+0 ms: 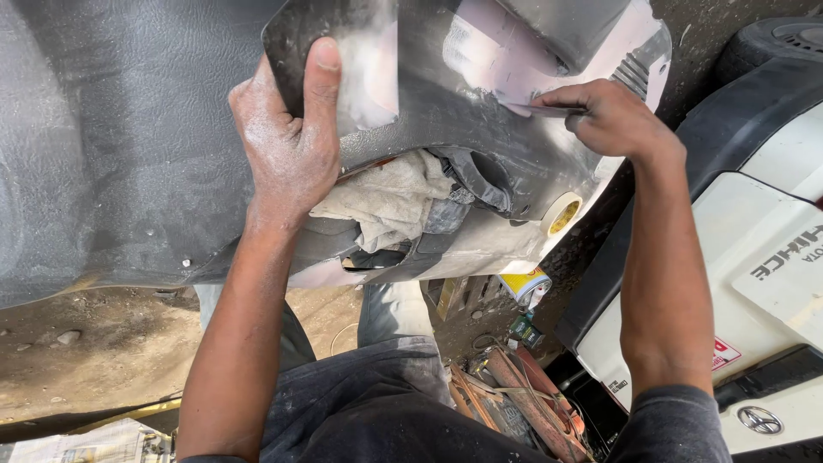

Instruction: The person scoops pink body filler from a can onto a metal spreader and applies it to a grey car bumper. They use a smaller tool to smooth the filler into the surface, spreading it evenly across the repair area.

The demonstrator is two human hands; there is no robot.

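Bumper panel [480, 129]: left hand [291, 146] grips board, right hand [613, 120] presses spreader.

one head-worn camera looks steeply down from close above, over both forearms onto a grey bumper panel [480, 146] at chest level, with dirt ground [103, 343] far below; no second view.

Two hands [291, 146], one bumper [154, 154], one rag [390, 201].
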